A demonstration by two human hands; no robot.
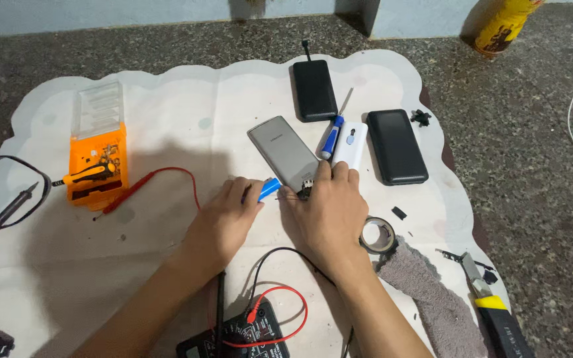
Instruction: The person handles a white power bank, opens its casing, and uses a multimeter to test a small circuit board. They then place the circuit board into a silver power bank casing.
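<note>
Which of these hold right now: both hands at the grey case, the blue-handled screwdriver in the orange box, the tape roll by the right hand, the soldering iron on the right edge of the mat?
1. Both hands meet at the near end of the grey case. True: left hand, right hand.
2. The blue-handled screwdriver lies in the orange box. False: it lies between the grey case and the white power bank.
3. The tape roll sits just right of the right hand. True.
4. The soldering iron lies at the right edge of the mat. False: it is at the left edge.
</note>
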